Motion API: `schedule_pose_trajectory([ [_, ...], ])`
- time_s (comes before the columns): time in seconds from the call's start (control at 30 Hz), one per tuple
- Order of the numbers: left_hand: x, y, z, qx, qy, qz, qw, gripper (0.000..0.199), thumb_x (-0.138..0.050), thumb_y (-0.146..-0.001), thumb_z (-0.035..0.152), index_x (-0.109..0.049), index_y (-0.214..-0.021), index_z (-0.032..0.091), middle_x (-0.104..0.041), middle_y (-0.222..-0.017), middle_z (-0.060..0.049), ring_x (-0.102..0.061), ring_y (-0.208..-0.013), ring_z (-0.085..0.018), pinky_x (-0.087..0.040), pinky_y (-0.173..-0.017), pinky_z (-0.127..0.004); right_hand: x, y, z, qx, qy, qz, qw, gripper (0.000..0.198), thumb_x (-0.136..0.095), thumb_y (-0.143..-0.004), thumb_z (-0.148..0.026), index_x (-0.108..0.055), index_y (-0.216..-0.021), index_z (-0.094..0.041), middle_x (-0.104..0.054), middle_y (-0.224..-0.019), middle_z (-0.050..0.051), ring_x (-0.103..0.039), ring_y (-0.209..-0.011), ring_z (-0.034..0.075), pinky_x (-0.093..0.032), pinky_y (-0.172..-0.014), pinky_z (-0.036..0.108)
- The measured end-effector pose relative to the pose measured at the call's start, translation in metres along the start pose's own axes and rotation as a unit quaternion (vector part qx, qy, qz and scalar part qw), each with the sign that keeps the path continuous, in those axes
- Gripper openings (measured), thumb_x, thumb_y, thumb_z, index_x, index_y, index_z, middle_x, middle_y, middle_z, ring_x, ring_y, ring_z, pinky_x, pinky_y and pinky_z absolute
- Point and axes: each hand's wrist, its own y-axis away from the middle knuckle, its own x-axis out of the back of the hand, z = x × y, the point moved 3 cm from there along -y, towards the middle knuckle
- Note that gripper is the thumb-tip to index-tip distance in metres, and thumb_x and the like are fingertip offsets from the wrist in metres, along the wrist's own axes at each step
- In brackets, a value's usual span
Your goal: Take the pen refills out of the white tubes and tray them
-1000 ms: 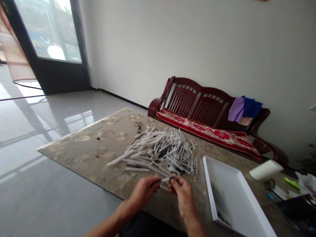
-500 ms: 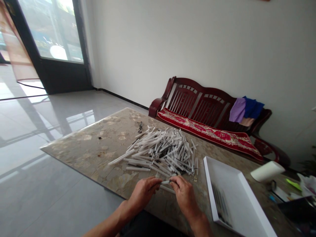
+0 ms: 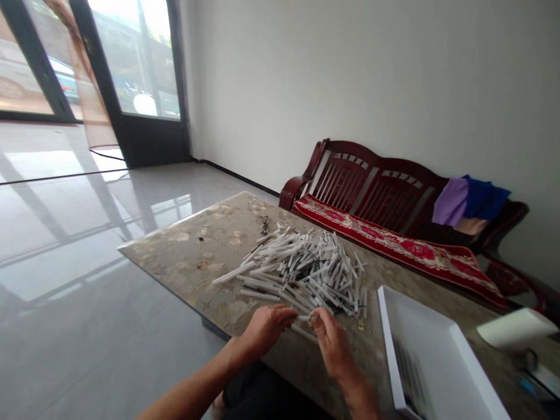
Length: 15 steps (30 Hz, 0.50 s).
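View swung left — hands (image 3: 270,329) pinch tube (image 3: 303,318).

No legible text or labels

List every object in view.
Table: one, brownish, centre
Sticks: many, white, heaped on table
Held stick: one, whitish, before heap
Tray: one, white, table right
Strips: several, dark, inside tray
Roll: one, white, beside tray
Wiry item: one, black, behind sticks
Clutter: several, blurred, right edge
Bench: one, dark red, behind table
Seat cover: one, red, on bench
Cloths: about three, purple, blue, peach, bench back
Door: one, dark, upper left
Curtain: one, pinkish, beside door
Left hand, right hand: one each, pinching held stick
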Motion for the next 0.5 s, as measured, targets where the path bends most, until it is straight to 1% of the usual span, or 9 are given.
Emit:
schedule_pose_trajectory([
  [0.07,0.002,0.000,-0.001,0.001,0.009,-0.008,1.000,0.025,-0.053,-0.092,0.016,-0.075,-0.104,0.019,-0.071,-0.078,-0.002,-0.064,-0.064,-0.013,-0.044,-0.061,-0.018,-0.001,-0.003,0.000,0.012,0.009,0.016,1.000,0.043,-0.039,-0.097,-0.053,-0.063,-0.077,-0.024,-0.069,-0.072,0.003,-0.064,-0.069,0.018,-0.045,-0.063,0.025],
  [0.13,0.003,0.001,0.000,-0.003,0.001,-0.009,1.000,0.025,-0.054,-0.093,0.017,-0.075,-0.106,0.020,-0.072,-0.080,-0.003,-0.065,-0.067,-0.014,-0.045,-0.062,-0.019,-0.007,-0.005,0.006,-0.016,-0.007,0.016,1.000,0.050,-0.039,-0.095,-0.059,-0.059,-0.066,-0.024,-0.064,-0.061,0.004,-0.062,-0.060,0.019,-0.043,-0.057,0.027],
  [0.2,0.004,0.001,0.000,0.000,-0.022,-0.005,1.000,0.025,-0.055,-0.093,0.019,-0.075,-0.107,0.021,-0.073,-0.081,-0.003,-0.067,-0.071,-0.016,-0.045,-0.064,-0.019,-0.017,-0.006,0.015,-0.092,-0.074,-0.010,0.993,0.057,-0.037,-0.092,-0.067,-0.054,-0.058,-0.024,-0.056,-0.049,0.002,-0.056,-0.047,0.018,-0.039,-0.048,0.027],
  [0.23,0.005,0.001,0.000,0.006,-0.033,-0.003,0.999,0.024,-0.056,-0.093,0.019,-0.076,-0.107,0.022,-0.074,-0.081,-0.004,-0.067,-0.072,-0.017,-0.045,-0.065,-0.020,-0.023,-0.006,0.020,-0.137,-0.118,-0.028,0.983,0.061,-0.035,-0.091,-0.071,-0.053,-0.057,-0.024,-0.053,-0.045,0.001,-0.053,-0.042,0.017,-0.037,-0.044,0.027],
  [0.3,0.006,0.001,-0.001,0.020,-0.045,-0.002,0.999,0.024,-0.057,-0.093,0.020,-0.076,-0.107,0.022,-0.075,-0.083,-0.004,-0.068,-0.075,-0.017,-0.045,-0.066,-0.020,-0.030,-0.006,0.026,-0.205,-0.195,-0.052,0.958,0.066,-0.027,-0.090,-0.075,-0.056,-0.062,-0.023,-0.054,-0.047,0.001,-0.050,-0.038,0.016,-0.033,-0.037,0.026],
  [0.33,0.006,0.001,-0.002,0.027,-0.046,-0.004,0.999,0.024,-0.057,-0.093,0.020,-0.076,-0.107,0.022,-0.076,-0.084,-0.004,-0.068,-0.076,-0.018,-0.046,-0.067,-0.020,-0.032,-0.006,0.028,-0.217,-0.217,-0.055,0.950,0.067,-0.026,-0.089,-0.076,-0.059,-0.068,-0.022,-0.057,-0.051,0.002,-0.051,-0.039,0.016,-0.032,-0.036,0.026],
  [0.37,0.005,0.001,-0.003,0.031,-0.047,-0.005,0.998,0.024,-0.057,-0.093,0.020,-0.076,-0.108,0.022,-0.076,-0.086,-0.004,-0.069,-0.078,-0.018,-0.046,-0.068,-0.020,-0.032,-0.007,0.028,-0.207,-0.225,-0.057,0.950,0.066,-0.028,-0.089,-0.076,-0.061,-0.073,-0.022,-0.060,-0.056,0.002,-0.052,-0.041,0.016,-0.032,-0.035,0.025],
  [0.4,0.004,0.001,-0.004,0.035,-0.049,-0.007,0.998,0.025,-0.057,-0.093,0.020,-0.076,-0.109,0.023,-0.077,-0.088,-0.004,-0.069,-0.080,-0.018,-0.046,-0.069,-0.020,-0.031,-0.009,0.027,-0.181,-0.216,-0.056,0.958,0.062,-0.033,-0.087,-0.076,-0.062,-0.075,-0.022,-0.062,-0.059,0.002,-0.054,-0.045,0.016,-0.033,-0.036,0.025],
  [0.5,0.001,0.001,-0.006,0.038,-0.057,-0.010,0.998,0.026,-0.057,-0.092,0.020,-0.075,-0.110,0.024,-0.077,-0.093,-0.004,-0.070,-0.082,-0.019,-0.047,-0.070,-0.021,-0.027,-0.013,0.024,-0.087,-0.141,-0.038,0.985,0.054,-0.049,-0.082,-0.074,-0.058,-0.065,-0.024,-0.060,-0.056,0.002,-0.055,-0.051,0.017,-0.038,-0.042,0.026],
])
